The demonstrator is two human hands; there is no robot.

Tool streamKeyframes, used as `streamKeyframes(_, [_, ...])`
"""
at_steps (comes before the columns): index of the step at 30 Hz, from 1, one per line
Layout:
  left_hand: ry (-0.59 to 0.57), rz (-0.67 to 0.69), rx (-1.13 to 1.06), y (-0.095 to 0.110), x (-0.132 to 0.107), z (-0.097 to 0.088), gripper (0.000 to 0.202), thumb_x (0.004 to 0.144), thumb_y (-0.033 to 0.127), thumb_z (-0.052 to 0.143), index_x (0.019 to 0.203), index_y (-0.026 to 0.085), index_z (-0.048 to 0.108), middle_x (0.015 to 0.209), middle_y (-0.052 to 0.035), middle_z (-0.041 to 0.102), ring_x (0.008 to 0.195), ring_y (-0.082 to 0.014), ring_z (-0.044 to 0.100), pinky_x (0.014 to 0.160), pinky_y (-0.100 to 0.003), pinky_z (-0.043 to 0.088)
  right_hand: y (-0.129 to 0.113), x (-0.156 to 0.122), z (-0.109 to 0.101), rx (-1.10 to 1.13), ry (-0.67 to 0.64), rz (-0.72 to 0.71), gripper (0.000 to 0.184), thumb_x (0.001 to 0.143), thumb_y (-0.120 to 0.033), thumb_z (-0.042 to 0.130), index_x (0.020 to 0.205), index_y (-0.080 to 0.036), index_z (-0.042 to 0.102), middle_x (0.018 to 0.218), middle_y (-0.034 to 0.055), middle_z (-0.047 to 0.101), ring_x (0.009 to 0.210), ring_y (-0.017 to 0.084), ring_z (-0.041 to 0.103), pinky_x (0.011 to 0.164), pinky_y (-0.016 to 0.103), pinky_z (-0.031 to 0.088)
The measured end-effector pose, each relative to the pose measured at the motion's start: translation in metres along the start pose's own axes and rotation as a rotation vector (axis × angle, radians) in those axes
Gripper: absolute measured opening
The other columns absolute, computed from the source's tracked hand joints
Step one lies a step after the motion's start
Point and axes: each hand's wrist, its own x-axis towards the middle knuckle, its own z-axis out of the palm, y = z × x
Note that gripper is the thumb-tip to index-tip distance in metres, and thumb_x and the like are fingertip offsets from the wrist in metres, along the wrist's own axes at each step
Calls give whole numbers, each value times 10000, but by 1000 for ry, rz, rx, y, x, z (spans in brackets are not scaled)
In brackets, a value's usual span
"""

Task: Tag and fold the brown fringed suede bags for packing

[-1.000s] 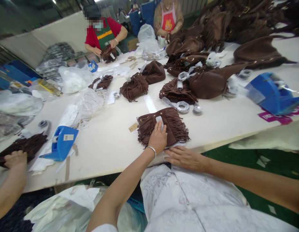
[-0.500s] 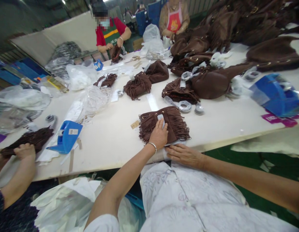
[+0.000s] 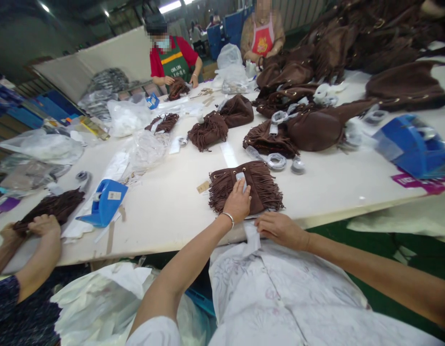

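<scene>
Head view: 1 brown fringed bag (image 3: 263,185) lies flat at the near edge of the surface (image 3: 164,216), left hand (image 3: 238,204) spread flat on it. Right hand (image 3: 280,229) pinches 1 white strip (image 3: 251,238) hanging off that edge below the bag; strip seemingly not yet wrapped around it.
</scene>
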Motion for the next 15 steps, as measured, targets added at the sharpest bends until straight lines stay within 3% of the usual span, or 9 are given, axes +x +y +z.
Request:
streamKeyframes(7, [12, -8, -13, 0, -1, 2, 460, 959, 258, 374, 1371, 68, 447, 1570, -200, 255, 1469, -308, 202, 1175, -478, 287, 6, 4, -1, -275, -141, -147, 249, 984, -343, 490, 839, -173, 601, 897, 66, 626, 824, 191, 507, 740, 320, 394])
streamKeyframes(11, [4, -8, -27, 0, -1, 1, 457, 957, 263, 379, 1366, 73, 453, 1568, -198, 260, 1470, -306, 201, 1177, -474, 292, 9, 5, -7, -151, -119, -143, 268, 991, -363, 464, 865, -177, 609, 967, 78, 625, 852, 186, 530, 753, 312, 416])
streamKeyframes(15, [-4, -11, -40, 1, 0, 0, 455, 959, 253, 364, 1366, 70, 451, 1571, -201, 250, 1473, -313, 190, 1177, -486, 292, 6, 3, -8, 76, -8, -15, 209, 999, -263, 413, 946, -168, 591, 1048, 101, 613, 906, 167, 575, 783, 281, 454])
